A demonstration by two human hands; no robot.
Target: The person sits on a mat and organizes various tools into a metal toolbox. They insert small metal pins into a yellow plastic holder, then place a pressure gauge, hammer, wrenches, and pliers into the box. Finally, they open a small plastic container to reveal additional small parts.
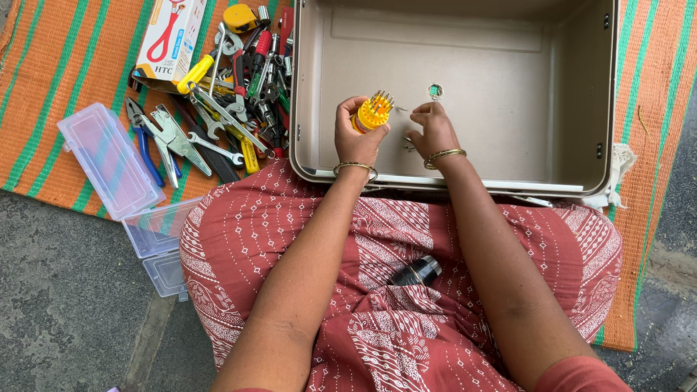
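Note:
My left hand [356, 136] is closed around a yellow round bit holder [372, 112] whose several metal screwdriver bits stick upward. Just to its right, my right hand [433, 129] pinches a small metal bit [403, 109] between its fingertips, close to the holder. Both hands hover over the near part of an open beige metal case [465, 58], and each wrist wears a gold bangle. A few more small metal bits [409, 145] lie on the case floor under my right hand. A dark cylindrical screwdriver handle [415, 274] rests in my lap on the red patterned cloth.
A heap of hand tools [229, 91] (pliers, wrenches, screwdrivers, a yellow tape measure) lies left of the case on an orange and green striped mat [65, 65]. A red and white box [170, 36] and clear plastic boxes [109, 160] sit at the left.

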